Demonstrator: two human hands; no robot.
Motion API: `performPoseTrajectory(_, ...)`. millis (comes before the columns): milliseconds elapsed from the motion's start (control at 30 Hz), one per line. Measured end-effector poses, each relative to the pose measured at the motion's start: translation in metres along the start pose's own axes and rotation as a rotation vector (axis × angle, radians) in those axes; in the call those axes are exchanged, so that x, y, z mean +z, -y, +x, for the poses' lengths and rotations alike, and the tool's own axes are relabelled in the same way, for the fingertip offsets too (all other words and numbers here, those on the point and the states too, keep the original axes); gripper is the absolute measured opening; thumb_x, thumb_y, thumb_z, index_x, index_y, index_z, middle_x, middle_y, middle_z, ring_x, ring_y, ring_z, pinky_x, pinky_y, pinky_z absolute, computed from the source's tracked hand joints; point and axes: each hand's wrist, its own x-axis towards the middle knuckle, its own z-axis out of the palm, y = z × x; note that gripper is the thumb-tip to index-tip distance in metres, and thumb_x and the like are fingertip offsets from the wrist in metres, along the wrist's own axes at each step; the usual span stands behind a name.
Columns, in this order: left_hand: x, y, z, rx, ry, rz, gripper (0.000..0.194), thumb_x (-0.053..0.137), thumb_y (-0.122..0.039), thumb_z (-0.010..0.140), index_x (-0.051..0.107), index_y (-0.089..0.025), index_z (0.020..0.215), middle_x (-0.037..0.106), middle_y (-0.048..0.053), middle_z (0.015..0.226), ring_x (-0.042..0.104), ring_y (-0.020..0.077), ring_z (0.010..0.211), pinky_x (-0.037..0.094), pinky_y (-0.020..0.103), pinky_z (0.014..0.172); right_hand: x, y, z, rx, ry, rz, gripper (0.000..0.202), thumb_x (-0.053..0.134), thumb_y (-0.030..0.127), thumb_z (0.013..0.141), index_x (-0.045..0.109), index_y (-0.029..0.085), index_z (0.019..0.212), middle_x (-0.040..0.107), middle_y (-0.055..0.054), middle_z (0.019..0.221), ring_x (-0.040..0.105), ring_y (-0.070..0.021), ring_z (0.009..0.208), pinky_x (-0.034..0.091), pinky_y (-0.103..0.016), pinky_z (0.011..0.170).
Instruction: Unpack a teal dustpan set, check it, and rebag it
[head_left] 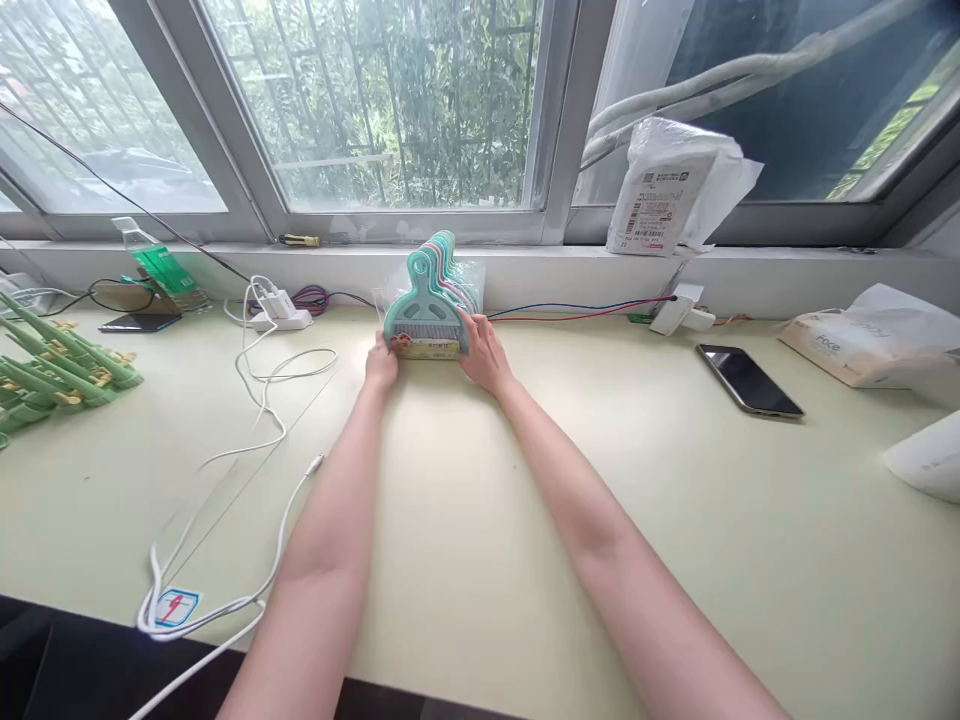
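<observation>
A row of small dustpan-and-brush sets (426,305) stands upright at the back of the table, against the wall below the window. The front one is teal with grey bristles and a printed label; pink and green handles show behind it, partly in clear plastic. My left hand (381,364) is closed on the lower left edge of the row. On the opposite side, my right hand (484,354) grips the lower right edge, its fingers lying along the side. Both arms reach far forward across the table.
White cables (281,530) loop over the left of the table (450,520), near a power strip (281,315), a green-labelled bottle (161,265) and green bundled pieces (64,370). Rightward lie a phone (750,382), a tissue pack (847,345) and a white roll (930,460). A wrapped package (660,200) leans on the sill.
</observation>
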Motion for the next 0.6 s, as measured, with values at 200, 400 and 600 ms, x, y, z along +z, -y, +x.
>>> performPoseTrajectory(200, 0.002, 0.001, 0.000, 0.075, -0.036, -0.110, 0.044, 0.045, -0.027, 0.093, 0.043, -0.014, 0.135, 0.064, 0.019, 0.118, 0.060, 0.0317, 0.112, 0.045, 0.046, 0.095, -0.015, 0.013, -0.006, 0.018, -0.001, -0.078, 0.069, 0.054, 0.027, 0.088, 0.025, 0.019, 0.151, 0.046, -0.014, 0.130, 0.045, -0.0277, 0.116, 0.043, -0.042, 0.101)
performPoseTrajectory(400, -0.015, -0.007, -0.014, 0.148, -0.376, -0.302, 0.049, 0.047, -0.018, 0.088, 0.036, -0.016, 0.136, 0.059, 0.016, 0.120, 0.062, 0.0191, 0.098, 0.051, 0.034, 0.087, -0.042, 0.033, -0.035, 0.112, 0.014, -0.112, 0.048, 0.045, 0.027, 0.095, 0.040, 0.019, 0.142, 0.048, -0.013, 0.129, 0.047, -0.0246, 0.115, 0.045, -0.037, 0.097)
performPoseTrajectory(600, -0.030, -0.011, -0.046, 0.108, -0.436, -0.347, 0.041, 0.038, -0.005, 0.082, 0.047, -0.015, 0.121, 0.059, 0.012, 0.110, 0.061, 0.0151, 0.084, 0.054, 0.028, 0.069, -0.073, 0.047, -0.074, 0.207, 0.153, -0.139, 0.033, 0.044, 0.011, 0.090, 0.061, 0.019, 0.117, 0.052, -0.011, 0.125, 0.050, -0.0217, 0.112, 0.047, -0.033, 0.092)
